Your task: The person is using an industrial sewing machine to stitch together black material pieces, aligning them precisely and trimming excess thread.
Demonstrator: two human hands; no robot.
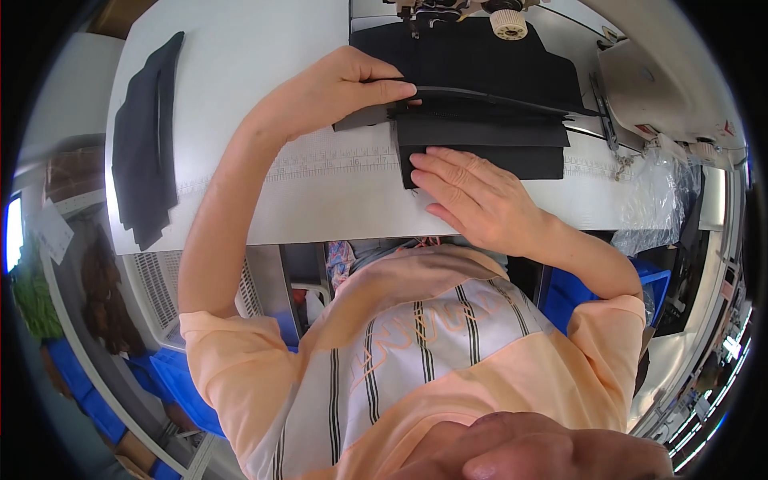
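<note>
Black fabric pieces lie in layers on the white table, partly under the sewing machine head. My left hand pinches the left end of a folded black edge between thumb and fingers, lifting it slightly. Nearer to me, a black fabric flap rests over the printed ruler strip. My right hand lies on its lower left part, fingers stretched out and together, pressing it flat. How many layers sit beneath is hidden.
More black cut pieces lie stacked at the table's left. A pair of tweezers or a similar thin tool and clear plastic are at the right. A ruler strip crosses the table. Blue bins and a white basket stand below.
</note>
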